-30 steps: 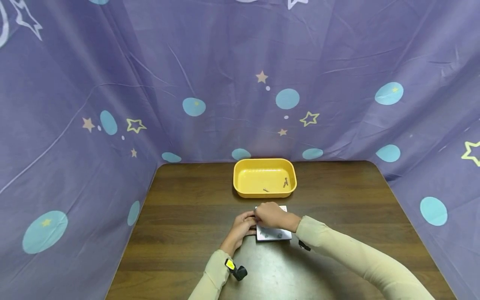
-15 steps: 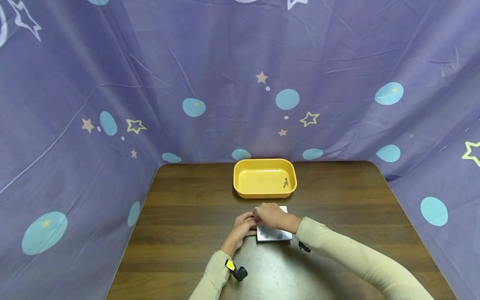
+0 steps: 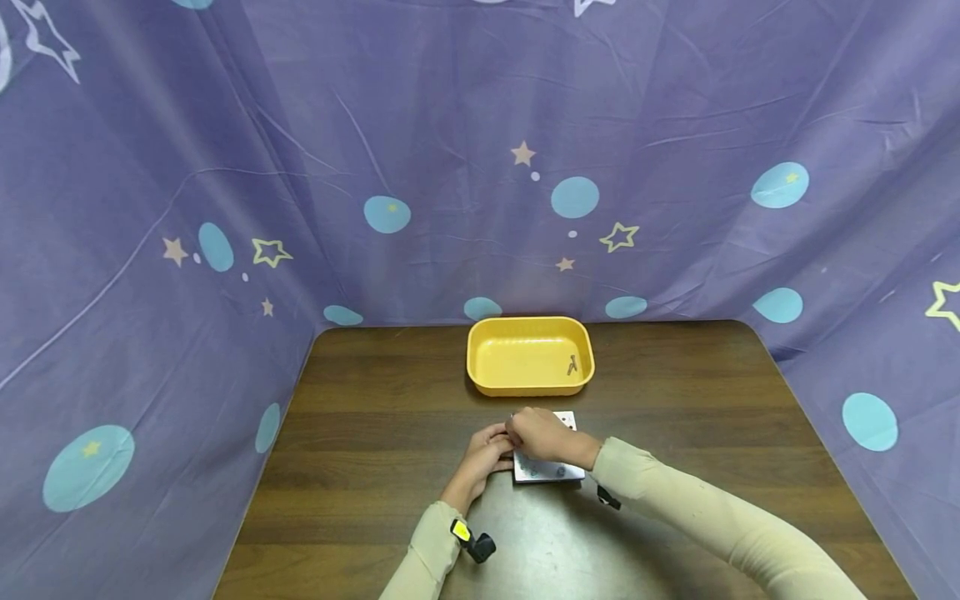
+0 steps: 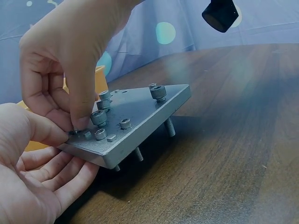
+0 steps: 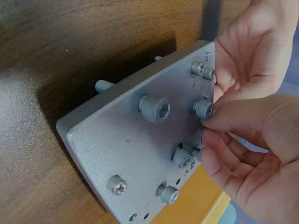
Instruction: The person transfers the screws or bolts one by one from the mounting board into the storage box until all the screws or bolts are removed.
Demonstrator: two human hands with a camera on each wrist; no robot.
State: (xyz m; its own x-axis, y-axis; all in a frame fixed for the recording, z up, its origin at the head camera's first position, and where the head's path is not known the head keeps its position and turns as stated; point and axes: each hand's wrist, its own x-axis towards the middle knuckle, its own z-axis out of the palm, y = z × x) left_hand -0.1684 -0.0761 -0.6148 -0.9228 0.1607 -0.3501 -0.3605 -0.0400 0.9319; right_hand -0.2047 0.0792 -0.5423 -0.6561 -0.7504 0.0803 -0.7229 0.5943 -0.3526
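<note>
A silver metal plate [image 3: 549,472] lies under both hands, propped above the table by screws passing through it in the wrist views. Several socket-head screws [image 5: 156,108] of different sizes stand in its holes, some with heads raised. My left hand [image 3: 482,458] grips the plate's left edge, thumb on top and fingers beneath. At that edge my right hand [image 3: 543,435] pinches a small screw [image 4: 74,132] with thumb and forefinger; the fingertips mostly hide it. Bare holes [image 5: 133,217] show along another edge of the plate.
Behind the plate stands a yellow tray [image 3: 530,391] with a few loose screws [image 3: 572,365] at its right end. The brown wooden table [image 3: 360,467] is enclosed by a purple patterned curtain [image 3: 480,167] at the back and sides.
A loose screw seen near the tray's front wall one second ago no longer shows there. The right hand shifts very slightly at the plate's edge; the left hand stays put.
</note>
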